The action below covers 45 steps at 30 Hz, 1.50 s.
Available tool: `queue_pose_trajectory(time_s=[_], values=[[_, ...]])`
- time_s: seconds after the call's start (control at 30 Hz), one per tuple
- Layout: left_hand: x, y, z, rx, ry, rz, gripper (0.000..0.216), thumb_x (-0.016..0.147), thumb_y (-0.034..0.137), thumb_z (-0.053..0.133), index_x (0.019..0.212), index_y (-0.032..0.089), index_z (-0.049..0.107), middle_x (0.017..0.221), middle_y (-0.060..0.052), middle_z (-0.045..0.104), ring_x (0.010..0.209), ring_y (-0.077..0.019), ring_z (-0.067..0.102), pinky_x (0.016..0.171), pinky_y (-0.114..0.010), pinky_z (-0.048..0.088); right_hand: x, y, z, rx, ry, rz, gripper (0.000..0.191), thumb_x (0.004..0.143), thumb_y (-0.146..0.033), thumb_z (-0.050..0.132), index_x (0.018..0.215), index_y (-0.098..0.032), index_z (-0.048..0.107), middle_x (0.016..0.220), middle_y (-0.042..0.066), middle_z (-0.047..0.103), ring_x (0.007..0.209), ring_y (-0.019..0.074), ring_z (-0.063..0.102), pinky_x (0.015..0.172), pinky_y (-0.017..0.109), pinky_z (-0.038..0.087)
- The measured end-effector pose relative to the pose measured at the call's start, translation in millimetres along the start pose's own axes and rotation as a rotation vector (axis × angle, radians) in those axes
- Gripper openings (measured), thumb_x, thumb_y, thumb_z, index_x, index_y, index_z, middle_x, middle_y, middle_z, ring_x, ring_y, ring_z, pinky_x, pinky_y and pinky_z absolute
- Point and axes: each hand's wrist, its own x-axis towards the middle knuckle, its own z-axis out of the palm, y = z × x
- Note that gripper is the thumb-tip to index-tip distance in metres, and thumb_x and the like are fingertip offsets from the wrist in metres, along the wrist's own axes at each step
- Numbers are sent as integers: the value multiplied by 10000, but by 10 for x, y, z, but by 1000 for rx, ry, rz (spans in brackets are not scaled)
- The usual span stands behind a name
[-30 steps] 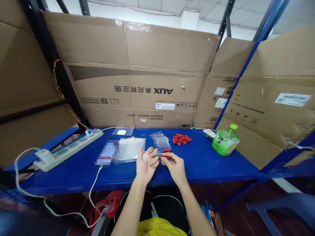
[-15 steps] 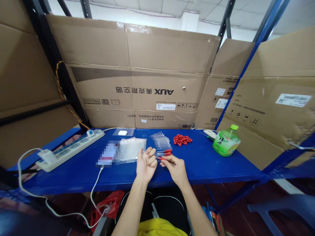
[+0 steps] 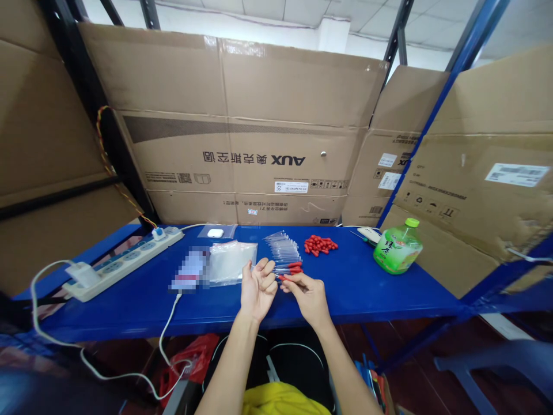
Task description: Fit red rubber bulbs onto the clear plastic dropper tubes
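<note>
My left hand (image 3: 258,293) is closed, palm turned up, with a thin clear dropper tube mostly hidden in its curled fingers. My right hand (image 3: 311,295) pinches a red rubber bulb (image 3: 282,278) between thumb and fingertips, at the tube's right end. Both hands nearly meet above the blue table. Just beyond them lie a few droppers with red bulbs fitted (image 3: 295,267). Behind those, a fanned row of clear tubes (image 3: 284,249) reaches away from me. Loose red bulbs (image 3: 320,246) form a pile to the right of the tubes.
Clear zip bags (image 3: 233,263) and a blurred-out phone (image 3: 190,270) lie left of my hands. Farther left is a power strip (image 3: 129,259) with a white cable. A green drink bottle (image 3: 396,248) stands at the right. Cardboard panels (image 3: 242,86) wall the blue table (image 3: 363,294).
Both hands keep nearly the same place. The left hand has shifted very slightly to the right, toward the red bulb; the things on the table stay put.
</note>
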Motion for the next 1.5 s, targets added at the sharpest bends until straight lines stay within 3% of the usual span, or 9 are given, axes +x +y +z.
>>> queue_pose_trajectory(time_s=[0.37, 0.77, 1.23, 1.37, 1.5], values=[[4, -59, 4, 48, 47, -26, 359, 988, 381, 470, 753, 212, 256, 656, 79, 224, 421, -40, 89, 396, -210, 114, -7, 19, 6, -2, -15, -20, 172, 856, -343, 734, 945, -207, 788, 818, 44, 788, 711, 232, 769, 699, 322, 645], [-28, -54, 29, 26, 6, -50, 351, 953, 361, 510, 768, 215, 250, 669, 68, 268, 435, -48, 154, 395, -186, 157, 9, 26, 32, -11, 24, 10, 230, 845, -375, 744, 998, -207, 772, 892, 51, 790, 811, 260, 776, 799, 381, 658], [-5, -43, 4, 57, 14, -66, 318, 944, 361, 523, 773, 206, 305, 666, 67, 322, 421, -40, 182, 369, -164, 169, 20, -14, 15, -87, 1, -48, 203, 888, -367, 691, 991, -211, 771, 861, 42, 784, 771, 233, 767, 759, 343, 642], [40, -48, -22, 164, 134, 65, 130, 926, 301, 517, 907, 191, 450, 848, -6, 540, 455, -49, 330, 345, -148, 184, 222, -90, -178, -238, 10, -76, 220, 912, -391, 652, 999, -222, 763, 932, 53, 769, 803, 213, 730, 747, 317, 602], [67, -94, -7, 360, 281, 354, 126, 913, 305, 550, 985, 207, 519, 1000, -32, 589, 489, -58, 419, 330, -156, 184, 529, -32, -473, -514, 8, -130, 221, 898, -411, 658, 964, -241, 782, 947, 61, 720, 757, 196, 636, 722, 317, 524]])
